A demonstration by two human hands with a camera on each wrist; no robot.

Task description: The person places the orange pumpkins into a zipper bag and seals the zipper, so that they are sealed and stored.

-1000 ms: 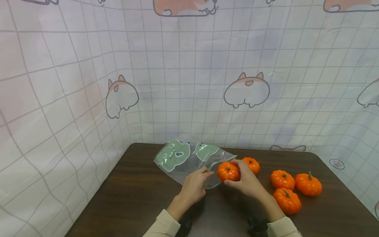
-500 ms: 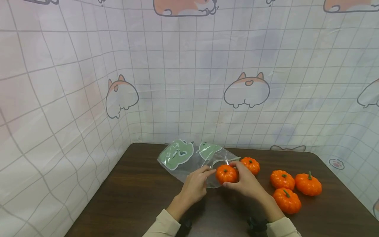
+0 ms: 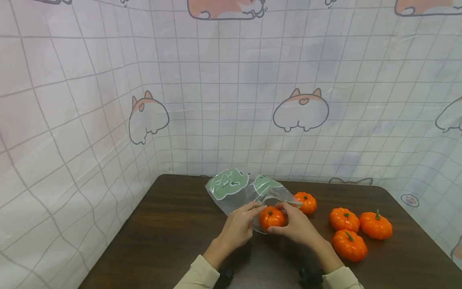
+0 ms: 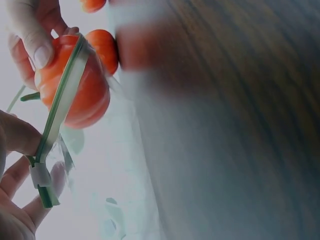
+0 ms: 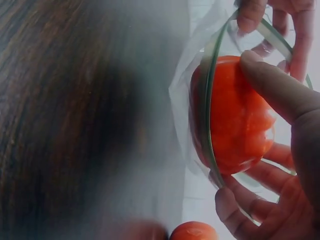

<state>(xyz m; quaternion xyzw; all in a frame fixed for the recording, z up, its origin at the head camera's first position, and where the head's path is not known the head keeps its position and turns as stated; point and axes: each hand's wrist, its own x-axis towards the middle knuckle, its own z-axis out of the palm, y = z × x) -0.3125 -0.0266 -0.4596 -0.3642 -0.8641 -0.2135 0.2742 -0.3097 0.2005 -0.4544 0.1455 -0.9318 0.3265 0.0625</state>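
A small orange toy pumpkin [image 3: 271, 219] sits in the mouth of a clear zip bag [image 3: 228, 185] printed with green cartoon figures. My right hand [image 3: 297, 225] grips that pumpkin from its right side, thumb and fingers spread around it. In the right wrist view the bag's green-edged rim crosses the pumpkin [image 5: 240, 117], part of which is inside. My left hand [image 3: 237, 226] pinches the rim on the left, close to a white slider [image 4: 41, 175] in the left wrist view. The bag's lower side is partly hidden behind both hands.
Another pumpkin [image 3: 306, 203] lies just behind my right hand, close to the bag's corner. To the right, three more pumpkins [image 3: 349, 245] stand grouped on the dark wooden table [image 3: 162, 241]. A white patterned cloth [image 3: 223, 100] hangs along the back and sides.
The pumpkin in my right hand has moved left and slightly nearer, into the bag's mouth. The bag has shifted right over it, while my left hand has stayed nearly in place.
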